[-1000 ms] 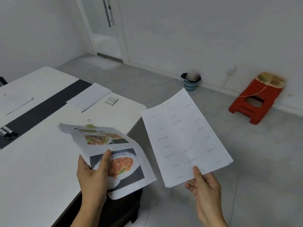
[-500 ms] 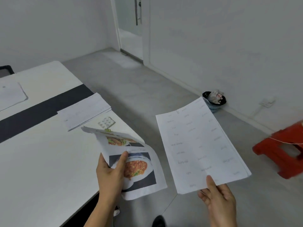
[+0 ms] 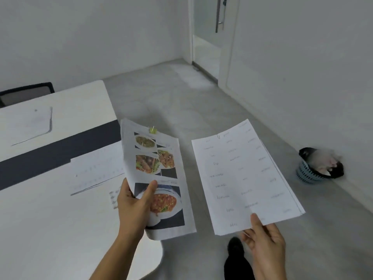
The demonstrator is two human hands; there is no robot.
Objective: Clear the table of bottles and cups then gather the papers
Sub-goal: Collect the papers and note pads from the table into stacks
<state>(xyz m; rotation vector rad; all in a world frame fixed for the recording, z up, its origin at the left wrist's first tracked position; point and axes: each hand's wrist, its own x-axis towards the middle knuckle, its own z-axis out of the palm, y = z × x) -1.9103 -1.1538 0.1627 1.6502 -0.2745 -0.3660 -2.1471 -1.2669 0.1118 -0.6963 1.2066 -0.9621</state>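
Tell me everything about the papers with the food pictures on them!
The food picture papers are a thin bundle of white printed sheets showing colour photos of dishes on plates. A small yellow-green clip pins them at the top. They look floppy, and the left edge curls up. The left hand holds them up by the lower part, thumb on the front, above the corner of the white table.

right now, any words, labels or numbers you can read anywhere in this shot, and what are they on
None can be read.
Text sheets in the right hand: columns of short words, too blurred to read.
Food photo sheets in the left hand: small caption lines, too small to read.
Paper stack on the table: faint rows of marks, illegible.
Basket: no label visible.
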